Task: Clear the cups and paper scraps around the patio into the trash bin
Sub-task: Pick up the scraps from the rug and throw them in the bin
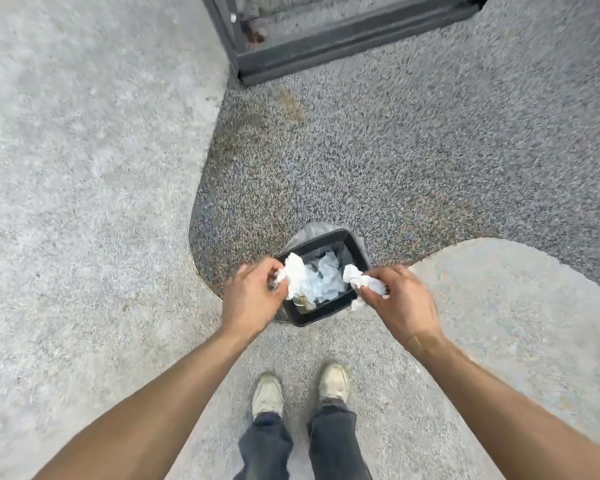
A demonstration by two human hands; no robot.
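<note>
The black trash bin [326, 318] (white paper already inside) stands on speckled gravel beside pale concrete paving. Above it, the left hand [253, 296] and right hand [400, 299] each clutch crumpled paper scraps [293, 271].

Left hand [253, 292] and right hand [397, 297] each clutch crumpled paper above the trash bin [321, 318]

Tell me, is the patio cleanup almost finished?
Partly. Crumpled white paper already lies in the small black trash bin. The left hand and right hand each hold a white paper scrap over it, not yet dropped. No other litter shows on the ground here.
</note>
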